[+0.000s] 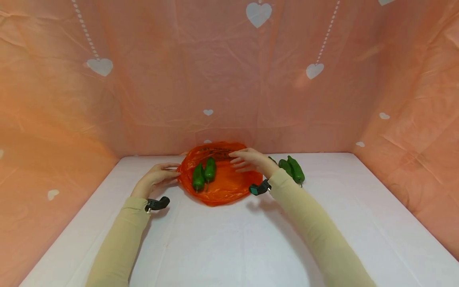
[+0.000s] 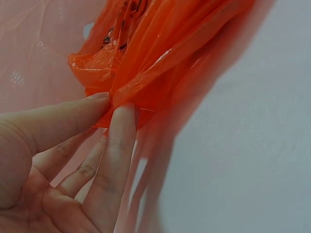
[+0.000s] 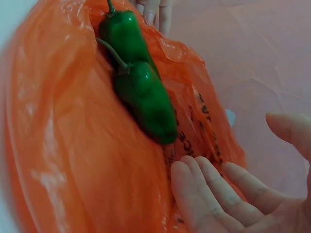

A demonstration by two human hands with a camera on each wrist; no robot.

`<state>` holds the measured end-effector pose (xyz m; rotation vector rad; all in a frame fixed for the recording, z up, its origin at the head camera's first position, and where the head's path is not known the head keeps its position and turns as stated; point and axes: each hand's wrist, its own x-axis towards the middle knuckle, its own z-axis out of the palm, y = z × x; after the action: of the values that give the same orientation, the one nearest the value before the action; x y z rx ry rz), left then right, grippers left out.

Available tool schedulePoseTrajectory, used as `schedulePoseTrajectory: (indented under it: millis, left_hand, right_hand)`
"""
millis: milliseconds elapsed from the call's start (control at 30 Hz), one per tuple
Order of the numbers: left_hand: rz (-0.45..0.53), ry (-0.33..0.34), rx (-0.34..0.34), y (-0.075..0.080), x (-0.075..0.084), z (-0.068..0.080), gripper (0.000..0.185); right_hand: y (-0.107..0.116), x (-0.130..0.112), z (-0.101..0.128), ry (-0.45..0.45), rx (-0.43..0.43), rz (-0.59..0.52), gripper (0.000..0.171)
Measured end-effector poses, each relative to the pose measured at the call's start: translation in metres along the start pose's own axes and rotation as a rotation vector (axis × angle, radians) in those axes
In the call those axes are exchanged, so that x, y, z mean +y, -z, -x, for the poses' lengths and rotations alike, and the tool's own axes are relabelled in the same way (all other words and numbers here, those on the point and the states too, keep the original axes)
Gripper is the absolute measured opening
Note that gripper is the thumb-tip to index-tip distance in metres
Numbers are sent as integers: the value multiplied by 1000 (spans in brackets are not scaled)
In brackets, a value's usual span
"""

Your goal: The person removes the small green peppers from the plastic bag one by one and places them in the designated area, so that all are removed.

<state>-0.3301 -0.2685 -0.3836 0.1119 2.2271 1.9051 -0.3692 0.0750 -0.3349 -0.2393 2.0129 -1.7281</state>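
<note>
An orange plastic bag (image 1: pixel 229 187) lies spread on the table with its mouth open, dark printing showing on its far inner side. Two green peppers (image 1: pixel 210 169) rest side by side in it, toward the left; in the right wrist view their stems point away from my right hand. My left hand (image 1: pixel 157 177) pinches the bag's left edge between thumb and fingertips, plain in the left wrist view. Over the bag's right part hovers my right hand (image 1: pixel 252 159), fingers extended and apart from the peppers, holding nothing.
More green peppers (image 1: pixel 295 169) lie on the white tabletop (image 1: pixel 215 247) to the right of the bag, one partly hidden behind my right forearm. A pink-orange curtain (image 1: pixel 222 79) with white hearts stands at the back and both sides.
</note>
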Motion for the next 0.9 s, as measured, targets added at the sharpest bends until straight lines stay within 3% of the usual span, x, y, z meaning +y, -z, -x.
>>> schedulePoseTrajectory:
  millis: [367, 667, 900]
  left_hand:
    - [-13, 1, -1, -1, 1, 2, 51]
    - [16, -26, -61, 2, -1, -1, 49]
    - [-5, -6, -44, 2, -1, -2, 51]
  right_hand:
    - [-21, 11, -7, 36, -63, 55, 49]
    - [-39, 17, -14, 6, -21, 68, 47]
    - [-47, 18, -19, -36, 38, 45, 51]
